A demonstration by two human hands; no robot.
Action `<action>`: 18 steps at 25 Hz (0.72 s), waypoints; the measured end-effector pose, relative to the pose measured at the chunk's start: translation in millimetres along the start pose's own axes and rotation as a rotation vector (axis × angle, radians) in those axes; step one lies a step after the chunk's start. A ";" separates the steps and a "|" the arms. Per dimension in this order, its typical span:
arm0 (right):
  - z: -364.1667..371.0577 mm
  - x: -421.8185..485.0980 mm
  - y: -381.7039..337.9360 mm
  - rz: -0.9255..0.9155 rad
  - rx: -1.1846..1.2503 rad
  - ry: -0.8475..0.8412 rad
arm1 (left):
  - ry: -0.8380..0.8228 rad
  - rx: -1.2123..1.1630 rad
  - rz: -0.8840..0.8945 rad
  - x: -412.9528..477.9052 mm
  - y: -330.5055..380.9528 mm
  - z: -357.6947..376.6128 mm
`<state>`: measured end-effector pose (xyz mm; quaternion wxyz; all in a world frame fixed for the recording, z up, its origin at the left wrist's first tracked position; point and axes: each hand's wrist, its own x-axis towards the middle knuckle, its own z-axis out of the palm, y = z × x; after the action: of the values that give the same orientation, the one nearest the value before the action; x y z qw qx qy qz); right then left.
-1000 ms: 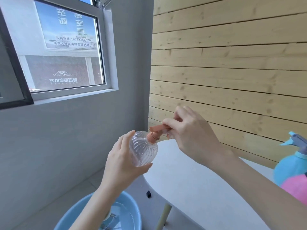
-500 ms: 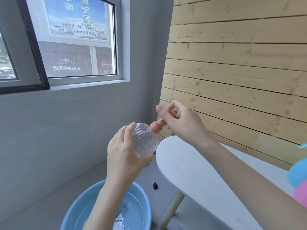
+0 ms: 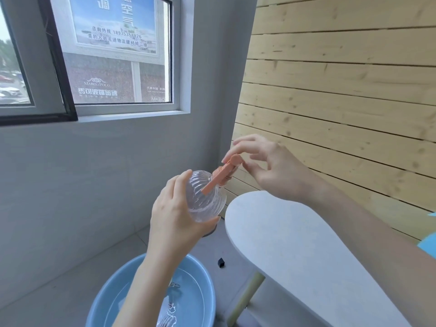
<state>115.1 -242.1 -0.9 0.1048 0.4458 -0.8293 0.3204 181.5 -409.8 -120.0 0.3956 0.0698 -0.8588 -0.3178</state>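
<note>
My left hand (image 3: 172, 215) grips a clear, ribbed, round spray bottle (image 3: 205, 201) from its left side and holds it tilted in the air above the floor. An orange spray head (image 3: 221, 177) sits on the bottle's neck, its trigger pointing down-left across the glass. My right hand (image 3: 271, 166) reaches in from the right. Its index finger and thumb pinch the top of the orange head while the other fingers are spread loosely.
A light blue basin (image 3: 208, 286) with water stands on the floor below my left arm. The rounded white table (image 3: 295, 244) with a pale leg (image 3: 245, 300) is at the right. Blue objects (image 3: 428, 245) poke in at the right edge. A small black piece (image 3: 221, 262) lies on the floor.
The orange head has turned, so its trigger now points down-left over the bottle. My right hand's fingers have loosened and spread. The view has shifted left and down.
</note>
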 end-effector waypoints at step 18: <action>7.0 5.0 6.0 -0.317 -0.418 0.145 | 0.039 0.002 0.004 -0.1 -1.1 -5.5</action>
<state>108.2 -247.5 -6.6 0.3025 0.5146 -0.7875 0.1531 185.4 -413.4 -118.0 0.4129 0.0746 -0.8513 -0.3149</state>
